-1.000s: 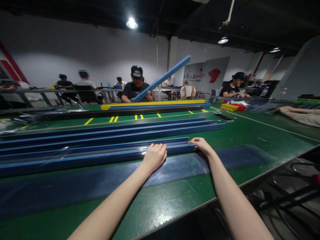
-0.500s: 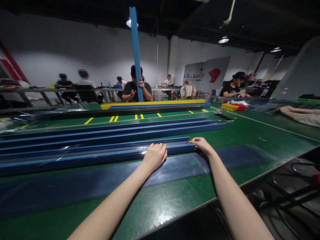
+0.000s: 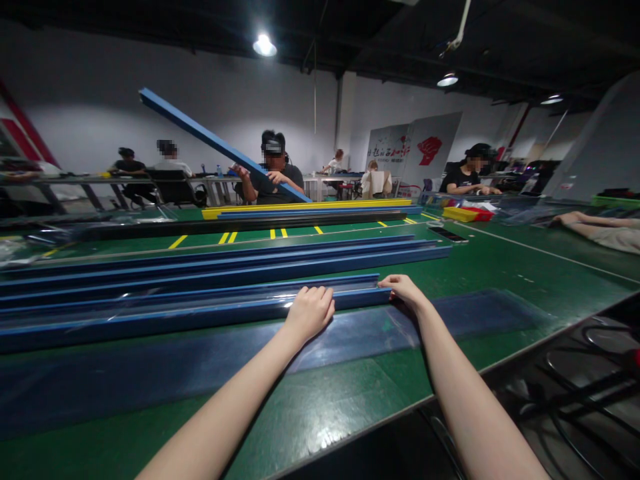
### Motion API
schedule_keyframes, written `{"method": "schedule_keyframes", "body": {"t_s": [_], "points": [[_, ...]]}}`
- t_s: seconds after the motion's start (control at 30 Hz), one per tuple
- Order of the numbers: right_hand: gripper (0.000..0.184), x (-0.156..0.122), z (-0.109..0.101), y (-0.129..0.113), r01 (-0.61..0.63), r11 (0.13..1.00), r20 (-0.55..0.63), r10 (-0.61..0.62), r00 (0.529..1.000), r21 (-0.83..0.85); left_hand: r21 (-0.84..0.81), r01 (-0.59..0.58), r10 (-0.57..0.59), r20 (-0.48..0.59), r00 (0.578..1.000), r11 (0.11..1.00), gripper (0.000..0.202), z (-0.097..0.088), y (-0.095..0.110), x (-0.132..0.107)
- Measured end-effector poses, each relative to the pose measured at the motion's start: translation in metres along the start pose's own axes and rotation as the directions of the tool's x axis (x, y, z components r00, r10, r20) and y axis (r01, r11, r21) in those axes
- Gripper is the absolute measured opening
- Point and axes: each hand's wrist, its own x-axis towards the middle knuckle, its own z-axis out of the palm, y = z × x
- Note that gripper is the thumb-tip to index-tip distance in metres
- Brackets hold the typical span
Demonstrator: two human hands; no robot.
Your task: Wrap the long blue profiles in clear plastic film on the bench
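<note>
Channel [image 3: 200, 321] in blue lies across the near left of the green surface [image 3: 520, 260]; we clasp its near wall with our left grip [image 3: 310, 312] and pinch its right end with our right grip [image 3: 401, 289].

Near blue channel [image 3: 200, 319]: smooth, apparently plastic, with glossy highlights. In front of the channel lay a translucent sheet [image 3: 355, 335], shiny, plastic-looking; beneath the channel, the green tabletop [image 3: 320, 420] was smooth and reflective. Behind the channel, a yellow strip [image 3: 310, 208] looked like smooth plastic.
</note>
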Motion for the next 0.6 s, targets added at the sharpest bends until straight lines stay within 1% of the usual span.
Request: {"method": "schedule_keyframes", "body": {"t_s": [0.37,0.6], "points": [[0.014,-0.0001,0.0002,0.0015,0.007,1.0,0.003,-0.007,1.0,0.012,-0.003,0.008,-0.008,0.031,0.999,1.0,0.021,-0.0002,0.0008,0.0005],[0.015,-0.0014,0.0003,0.0,0.003,1.0,0.002,-0.003,1.0,0.014,-0.015,0.012,-0.012,0.017,1.0,1.0,0.02,0.0009,0.0012,0.0]]}}
